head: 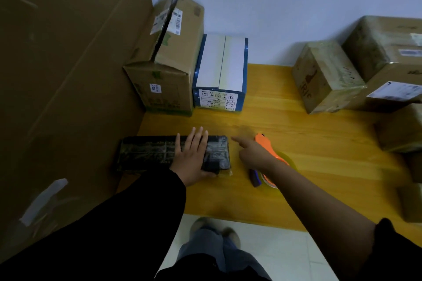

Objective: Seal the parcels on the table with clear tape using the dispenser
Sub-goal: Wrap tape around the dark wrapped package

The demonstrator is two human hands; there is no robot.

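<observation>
1 tall cardboard sheet [68, 75] leans along the left edge of the desk [319, 178]. If it is nudged, it could tip onto the work area.

At the back stand 2 boxes side by side, a brown carton [169, 64] with a gaping top seam and a blue and white box [220, 70]. More brown boxes [326, 77] are stacked at the right. Dragging any of these forward carelessly could knock over its neighbour.

The black parcel [148, 151] lies flat at the near left of the desk. It looks wrapped in glossy film, so tape may bond poorly or wrinkle, and the parcel could slide when tape is pulled across it.

The left hand [193, 157] presses on the parcel's right end, fingers straight and spread, thumb at the near edge. That grip only pins 1 end, so the far end could swing.

The orange dispenser [265, 141] lies just right of the parcel. The right hand [253, 153] is over it, 1 finger pointing at the parcel. The hand is blurred, so I cannot tell whether its grip has closed on the handle. A loose hold could drop the dispenser, and its cutting blade would probably pass close to the left fingers.
</observation>
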